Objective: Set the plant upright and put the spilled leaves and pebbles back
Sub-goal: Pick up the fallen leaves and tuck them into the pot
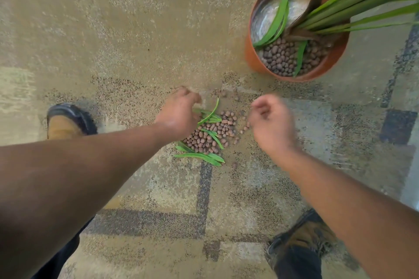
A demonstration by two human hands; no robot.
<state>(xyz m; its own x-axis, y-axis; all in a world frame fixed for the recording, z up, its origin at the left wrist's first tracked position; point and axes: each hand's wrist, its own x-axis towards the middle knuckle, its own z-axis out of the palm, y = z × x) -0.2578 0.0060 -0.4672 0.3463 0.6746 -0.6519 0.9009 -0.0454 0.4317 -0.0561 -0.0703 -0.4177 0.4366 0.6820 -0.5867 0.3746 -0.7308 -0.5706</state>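
An orange pot stands upright at the upper right, with green plant stems leaning out to the right. Brown pebbles and a few loose leaves lie inside it. On the carpet in the middle sits a pile of spilled pebbles mixed with spilled leaves. My left hand is at the pile's left edge, its fingers curled down round some leaves that stick out from under it. My right hand hovers just right of the pile, blurred, fingers curled, with nothing visible in it.
The floor is a tan patterned carpet with dark lines. My left shoe stands left of the pile and my right shoe at the lower right. Stray pebbles lie between the pile and the pot.
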